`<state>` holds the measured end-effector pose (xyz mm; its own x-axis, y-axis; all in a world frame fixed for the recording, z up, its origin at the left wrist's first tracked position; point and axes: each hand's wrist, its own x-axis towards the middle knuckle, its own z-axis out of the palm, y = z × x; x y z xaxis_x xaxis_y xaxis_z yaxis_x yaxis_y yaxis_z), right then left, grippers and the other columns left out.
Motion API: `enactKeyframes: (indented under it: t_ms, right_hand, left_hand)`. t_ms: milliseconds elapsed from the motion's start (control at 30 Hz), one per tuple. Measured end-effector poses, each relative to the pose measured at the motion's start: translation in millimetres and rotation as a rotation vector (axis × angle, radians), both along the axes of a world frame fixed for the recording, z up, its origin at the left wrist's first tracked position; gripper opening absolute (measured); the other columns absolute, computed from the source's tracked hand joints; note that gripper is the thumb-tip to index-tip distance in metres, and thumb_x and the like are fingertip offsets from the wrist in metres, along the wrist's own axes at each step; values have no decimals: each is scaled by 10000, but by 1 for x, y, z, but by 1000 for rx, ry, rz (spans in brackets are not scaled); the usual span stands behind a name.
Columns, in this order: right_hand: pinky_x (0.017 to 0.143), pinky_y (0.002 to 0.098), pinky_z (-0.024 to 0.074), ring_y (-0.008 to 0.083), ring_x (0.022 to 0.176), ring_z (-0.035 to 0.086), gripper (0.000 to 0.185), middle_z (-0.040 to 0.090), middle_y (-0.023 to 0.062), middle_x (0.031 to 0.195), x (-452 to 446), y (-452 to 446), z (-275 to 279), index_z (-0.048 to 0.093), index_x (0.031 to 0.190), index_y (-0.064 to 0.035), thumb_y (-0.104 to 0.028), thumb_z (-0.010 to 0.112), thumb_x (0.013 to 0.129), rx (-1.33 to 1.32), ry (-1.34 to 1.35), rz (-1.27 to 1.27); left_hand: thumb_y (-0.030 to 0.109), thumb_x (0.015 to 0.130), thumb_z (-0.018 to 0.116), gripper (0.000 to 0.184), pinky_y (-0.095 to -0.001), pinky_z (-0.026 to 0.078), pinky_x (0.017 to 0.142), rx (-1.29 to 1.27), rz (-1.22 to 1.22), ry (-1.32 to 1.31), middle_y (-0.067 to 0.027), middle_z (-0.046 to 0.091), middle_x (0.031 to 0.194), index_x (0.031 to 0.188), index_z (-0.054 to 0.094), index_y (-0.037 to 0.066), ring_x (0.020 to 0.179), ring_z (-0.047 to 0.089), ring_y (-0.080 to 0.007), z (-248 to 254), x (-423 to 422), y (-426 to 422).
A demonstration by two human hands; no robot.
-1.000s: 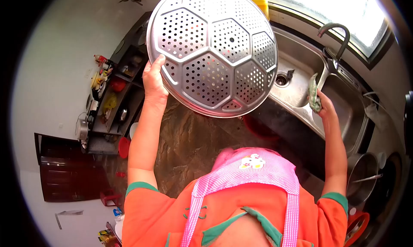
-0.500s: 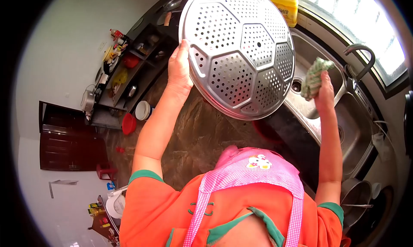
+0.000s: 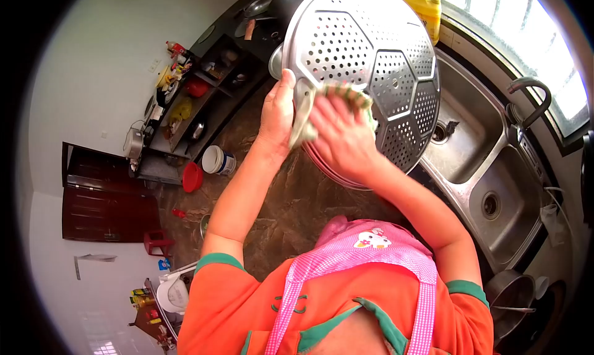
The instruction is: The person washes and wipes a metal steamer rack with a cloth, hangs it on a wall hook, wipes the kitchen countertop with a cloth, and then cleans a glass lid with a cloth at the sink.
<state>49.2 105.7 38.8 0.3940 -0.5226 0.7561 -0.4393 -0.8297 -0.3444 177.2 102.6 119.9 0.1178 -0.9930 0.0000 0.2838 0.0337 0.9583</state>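
Note:
A round, perforated metal steamer tray (image 3: 402, 70) with a hexagon pattern is held up, tilted, in front of me. My left hand (image 3: 276, 114) grips its left rim, the thumb on the face and the other fingers partly hidden behind. Against the lower left of the tray, my right hand (image 3: 348, 138) presses a green-and-white checked cloth (image 3: 302, 123). The right fingers lie stretched over the cloth and are a little blurred. Part of the cloth hangs loose beside my left wrist.
To the right is a double-bowl steel sink (image 3: 473, 148) with a curved faucet (image 3: 537, 98) under a bright window. A yellow jug (image 3: 424, 8) stands behind the tray. Shelves (image 3: 185, 117), a white bucket (image 3: 215, 161) and a red basin (image 3: 192, 177) are on the left. A metal pot (image 3: 510, 293) sits at lower right.
My right hand has swung left from over the sink and brought the cloth onto the tray's lower left. The tray and my left hand sit slightly further right in view.

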Motion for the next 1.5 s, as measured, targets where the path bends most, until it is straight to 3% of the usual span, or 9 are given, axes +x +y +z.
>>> enactKeyframes:
  t_ms: [300, 433, 600, 800, 833, 1000, 1133, 1333, 1500]
  right_hand:
    - [1018, 563, 184, 348, 1306, 259, 366, 338, 180, 1377, 11, -87, 62, 519, 1129, -16, -242, 440, 853, 62, -214, -288]
    - [1060, 512, 136, 356, 1328, 214, 359, 358, 107, 1384, 5, -59, 61, 511, 1191, -77, -184, 465, 851, -104, -90, 168]
    - [1075, 486, 121, 274, 1317, 240, 416, 362, 51, 1383, -11, -104, 112, 487, 1244, -141, -347, 431, 887, -280, -25, -114]
    - [960, 484, 293, 305, 1038, 475, 265, 590, 110, 958, -42, -186, 134, 595, 890, -72, -287, 441, 870, -312, -185, -295]
    - [831, 389, 382, 281, 858, 514, 130, 565, 85, 804, -43, -172, 145, 579, 775, -59, -172, 522, 803, -511, -137, -259]
    - [599, 285, 377, 153, 636, 488, 228, 450, -11, 596, -24, -118, 173, 459, 578, -137, -265, 620, 678, -738, 171, 176]
    - [596, 415, 514, 298, 680, 638, 332, 642, 129, 721, -65, -140, 212, 650, 708, -77, -352, 493, 808, -442, 227, -103]
    - [685, 442, 436, 383, 703, 573, 478, 592, 216, 720, -159, -194, 176, 574, 751, -2, -393, 343, 901, 161, -181, -306]
    - [637, 420, 424, 395, 658, 525, 445, 546, 231, 692, -169, -189, 152, 520, 756, 17, -355, 347, 928, 14, -274, -308]
  left_hand:
    - [153, 924, 482, 233, -245, 480, 745, -117, -109, 21, -58, 595, 971, 1077, 536, -14, 852, 577, -111, -6, 2, -10]
    - [99, 897, 507, 193, -224, 484, 676, -182, -100, 11, -53, 603, 918, 1055, 543, -7, 751, 588, -100, -15, 10, -6]
    - [177, 905, 532, 204, -192, 432, 653, -226, -141, -219, -1, 593, 877, 989, 588, -1, 727, 521, -56, 6, 7, 1]
    - [196, 911, 527, 255, -187, 409, 668, -264, -115, -244, 10, 588, 862, 1033, 584, -20, 744, 495, -40, 6, 6, 10]
    - [197, 911, 528, 257, -187, 410, 664, -275, -121, -242, 9, 587, 862, 1034, 584, -21, 740, 495, -41, 6, 6, 8]
    - [194, 891, 563, 214, -179, 387, 622, -337, -87, -248, 27, 567, 793, 925, 592, -15, 694, 472, -29, 16, 4, 4]
    - [221, 866, 599, 231, -173, 341, 596, -335, -21, -261, 49, 528, 761, 892, 595, -8, 664, 423, -19, 33, 10, 12]
    - [294, 842, 611, 376, -241, 423, 733, -404, -3, -247, -71, 615, 919, 982, 590, -54, 809, 548, -112, 21, 50, 38]
    - [190, 809, 635, 370, -289, 455, 816, -334, -120, -164, -118, 614, 1017, 1071, 545, -56, 878, 589, -164, 17, 78, 30]
